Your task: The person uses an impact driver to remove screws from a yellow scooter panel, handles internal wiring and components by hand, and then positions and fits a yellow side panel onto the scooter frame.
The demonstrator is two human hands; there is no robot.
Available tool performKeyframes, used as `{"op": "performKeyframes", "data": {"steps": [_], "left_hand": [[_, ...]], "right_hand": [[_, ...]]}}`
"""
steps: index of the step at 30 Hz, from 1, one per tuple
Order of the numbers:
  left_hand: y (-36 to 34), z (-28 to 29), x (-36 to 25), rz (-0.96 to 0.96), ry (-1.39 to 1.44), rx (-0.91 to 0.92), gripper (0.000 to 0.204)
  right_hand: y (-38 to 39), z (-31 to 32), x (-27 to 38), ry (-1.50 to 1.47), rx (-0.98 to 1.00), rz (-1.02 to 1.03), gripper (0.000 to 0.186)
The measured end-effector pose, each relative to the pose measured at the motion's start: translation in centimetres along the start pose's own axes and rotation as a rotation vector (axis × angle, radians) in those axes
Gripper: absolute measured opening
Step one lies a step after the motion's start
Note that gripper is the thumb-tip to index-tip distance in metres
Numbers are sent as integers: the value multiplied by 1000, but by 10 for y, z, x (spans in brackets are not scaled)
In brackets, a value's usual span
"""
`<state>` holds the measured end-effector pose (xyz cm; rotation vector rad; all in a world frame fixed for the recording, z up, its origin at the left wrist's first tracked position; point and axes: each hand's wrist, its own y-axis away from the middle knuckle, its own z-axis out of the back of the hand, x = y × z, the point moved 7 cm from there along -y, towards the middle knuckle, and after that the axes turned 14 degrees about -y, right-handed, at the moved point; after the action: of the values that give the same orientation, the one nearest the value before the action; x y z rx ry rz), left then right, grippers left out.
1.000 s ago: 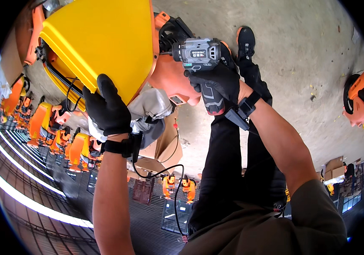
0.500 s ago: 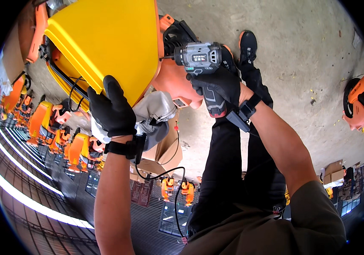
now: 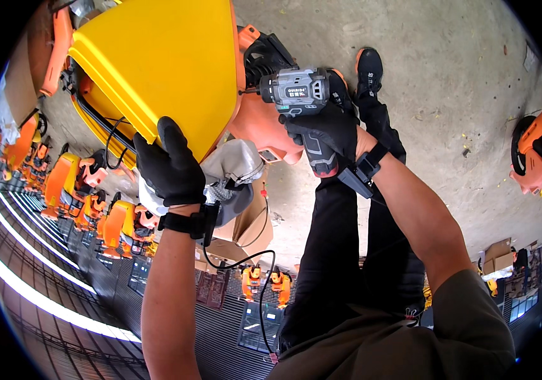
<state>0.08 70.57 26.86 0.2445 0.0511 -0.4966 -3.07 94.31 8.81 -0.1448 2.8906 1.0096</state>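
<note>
My gloved right hand (image 3: 326, 131) is wrapped round the handle of a grey and black cordless driver (image 3: 296, 90). Its bit points left and meets the orange side edge of a large yellow plastic cover (image 3: 163, 69); whether it sits on a screw is too small to tell. My left hand (image 3: 171, 166), in a black glove, grips the cover's near lip, thumb on top and the other fingers curled beneath, partly hidden. A black cable (image 3: 114, 142) loops out from under that lip. Below the cover sits an orange body part (image 3: 261, 123) of the same machine.
A grey plastic-wrapped bundle (image 3: 236, 166) and an open cardboard box (image 3: 252, 221) lie beside my left wrist. Several orange and yellow machines (image 3: 62, 180) line the left. Another orange machine (image 3: 534, 155) stands at the far right on the concrete floor (image 3: 454, 95).
Both hands, the driver and the cover keep nearly the same places. The left hand and the driver sit very slightly lower in the picture.
</note>
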Motion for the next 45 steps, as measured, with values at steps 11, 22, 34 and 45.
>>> {"op": "performKeyframes", "data": {"steps": [11,22,34,45], "left_hand": [[-2,0,6,-29,20,-20,43],[0,-3,4,6,82,15,38],[0,-1,-3,-28,40,35,39],[1,0,-1,-29,75,25,36]], "right_hand": [[-11,16,18,399,140,127,25],[-8,14,18,267,-1,53,21],[-8,12,21,140,47,118,21],[-5,11,21,110,40,85,19]]}}
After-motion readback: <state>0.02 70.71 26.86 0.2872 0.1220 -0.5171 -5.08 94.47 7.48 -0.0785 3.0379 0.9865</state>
